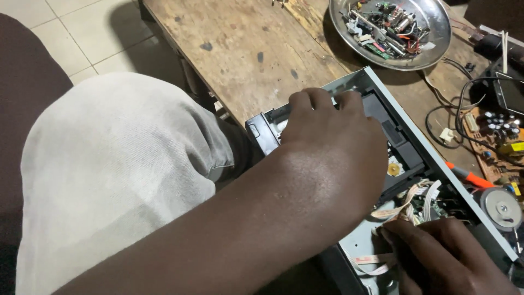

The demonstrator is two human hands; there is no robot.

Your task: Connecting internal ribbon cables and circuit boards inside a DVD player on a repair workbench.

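An open grey metal disc player [364,82] lies on a wooden table [245,49], its black drive unit [401,147] exposed. My left hand [333,136] reaches across from the left and curls its fingers over the player's front end, on the black drive unit. My right hand [447,259] is at the bottom right inside the chassis, fingertips against the pale flat ribbon cables [406,205]. Whether those fingers pinch a cable is hidden. A small brass-coloured gear [393,169] shows beside the drive.
A metal bowl [431,52] of loose electronic parts stands at the back. An orange-handled screwdriver [468,176], a circuit board [499,134] with capacitors, black wires [461,109] and a round metal disc part [501,206] lie right of the player. My knee [120,164] is at left.
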